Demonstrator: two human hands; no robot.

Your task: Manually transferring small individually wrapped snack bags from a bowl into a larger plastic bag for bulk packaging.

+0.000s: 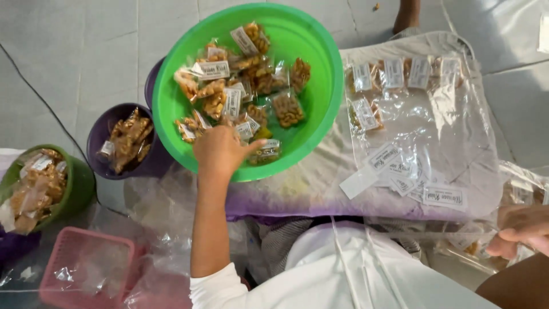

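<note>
Reaching into the round green plastic basin [171, 103], left hand [220, 151] fingers spread over crinkly snack packets [229, 86]; right hand [520, 229] pinches clear film [457, 229].

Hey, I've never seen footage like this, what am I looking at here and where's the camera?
One picture, taken by a camera on a person's head, looking down at their own bare hands. The left hand reaches into a big green bowl of small clear snack packets with white labels; whether it grips one is hidden. The right hand pinches clear plastic at the right edge. Ahead lies a clear plastic sheet with loose labels and more packets. Left: a purple bowl, a smaller green bowl, a pink basket.
</note>
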